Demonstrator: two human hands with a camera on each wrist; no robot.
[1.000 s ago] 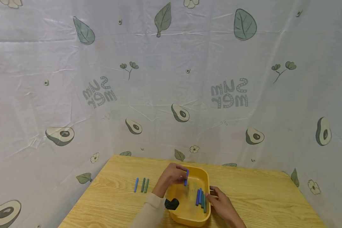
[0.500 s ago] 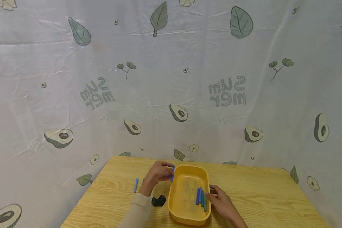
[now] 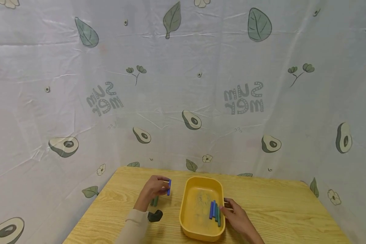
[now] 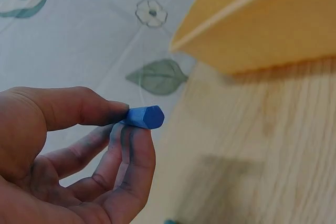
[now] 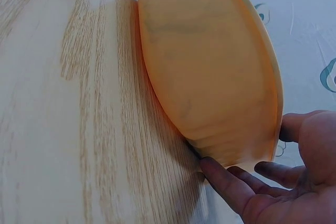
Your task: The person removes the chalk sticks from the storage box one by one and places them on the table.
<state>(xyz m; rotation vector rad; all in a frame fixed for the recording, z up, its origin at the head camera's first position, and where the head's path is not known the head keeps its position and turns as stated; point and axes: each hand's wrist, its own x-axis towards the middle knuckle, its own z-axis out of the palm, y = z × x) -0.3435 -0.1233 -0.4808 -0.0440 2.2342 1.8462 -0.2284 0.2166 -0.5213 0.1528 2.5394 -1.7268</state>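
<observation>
My left hand (image 3: 155, 186) pinches a blue chalk stick (image 4: 146, 116) between thumb and fingertips, left of the yellow plastic tub (image 3: 186, 200). Blue-grey dust smudges its fingers in the left wrist view. My right hand (image 3: 238, 215) grips the tub's right wall, thumb at the rim and fingers against the outside. Inside the tub, along its right side, lie two blue chalk sticks (image 3: 212, 210) beside two green chalk sticks (image 3: 218, 215). Partly behind my left hand, green chalk sticks (image 3: 155, 201) lie on the table.
The wood-grain table (image 3: 277, 206) reaches back to a pale printed curtain (image 3: 183, 91), which surrounds it at the back and sides. Dark dust marks the tub's floor. A black strap piece (image 3: 155, 216) sits at my left cuff.
My left hand has carried the blue chalk stick leftward, from over the tub to above the table, now covering the blue stick that lay there. My right hand stays on the tub.
</observation>
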